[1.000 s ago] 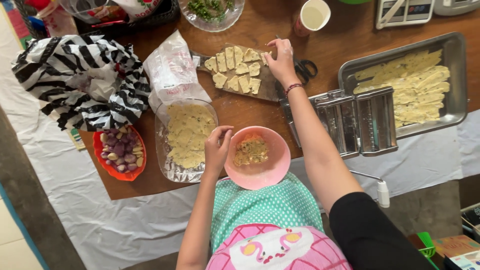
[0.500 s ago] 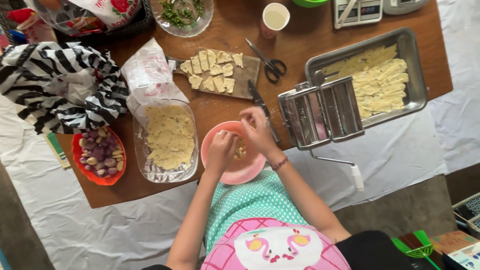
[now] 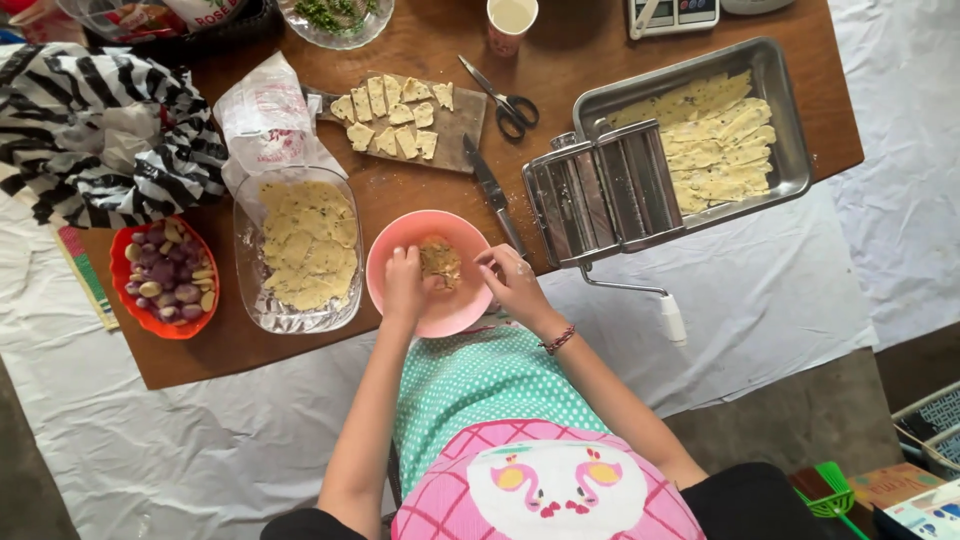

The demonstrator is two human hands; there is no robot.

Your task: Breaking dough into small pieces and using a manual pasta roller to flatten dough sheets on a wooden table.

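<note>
1 view only: head camera, high above, facing straight down on the bench (image 3: pixel 400 200), moderately distant.

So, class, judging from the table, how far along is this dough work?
Done: flat strips fill the metal tray, cut pieces sit on the board. In hand: both hands, left and right, work a dough lump in the pink bowl. Left: dough in the glass dish.

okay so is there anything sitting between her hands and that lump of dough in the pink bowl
Nothing visible does. The left hand and the right hand are both inside the pink bowl, their fingers right against the dough lump from either side. The knife lies outside the bowl on the table.
</note>
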